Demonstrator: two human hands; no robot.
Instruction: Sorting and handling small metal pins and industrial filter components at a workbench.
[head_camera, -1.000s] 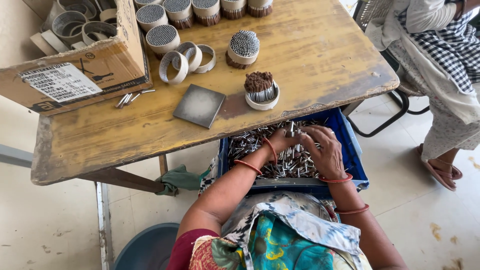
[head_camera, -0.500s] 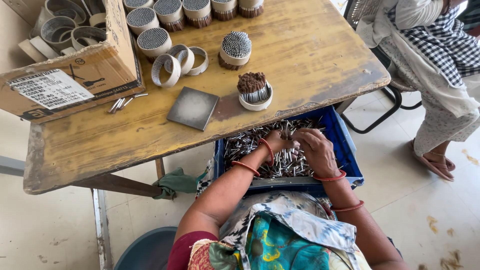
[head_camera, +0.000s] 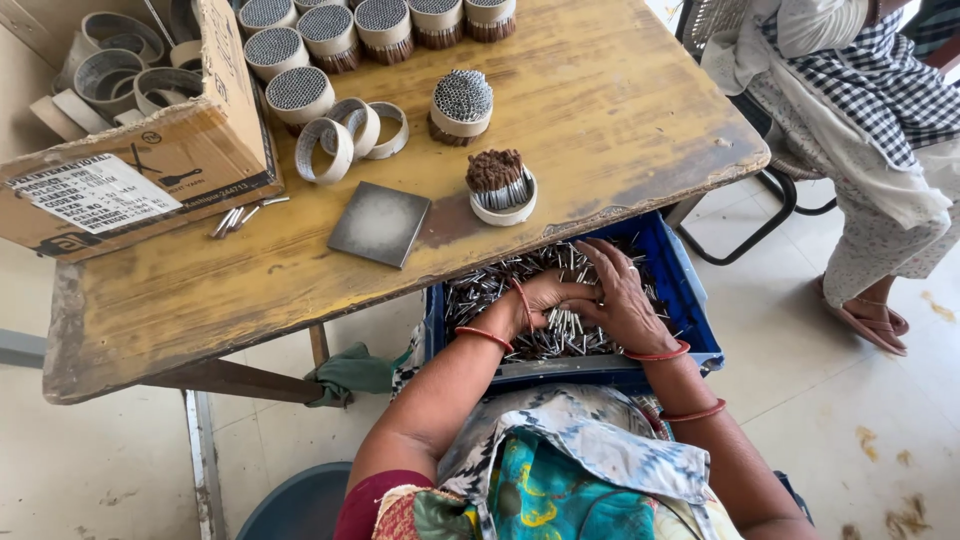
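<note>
A blue crate (head_camera: 690, 310) rests on my lap, heaped with thin silver sticks (head_camera: 500, 285). My left hand (head_camera: 545, 297) lies in the heap with its fingers curled around a bunch of the sticks. My right hand (head_camera: 620, 295) presses flat over the same bunch from the right, touching the left hand. On the wooden table (head_camera: 600, 110) just beyond the crate stands a white ring (head_camera: 503, 205) partly filled with brown-tipped sticks.
A grey square plate (head_camera: 380, 223) lies on the table near empty rings (head_camera: 350, 135) and several packed rings (head_camera: 460, 105). A cardboard box (head_camera: 150, 170) holds more rings at the left. Another person (head_camera: 850, 130) sits at the right. A blue bucket (head_camera: 290, 505) stands below.
Both hands have shifted a little within the crate and closed together over a bunch of sticks. The camera view has moved slightly.
</note>
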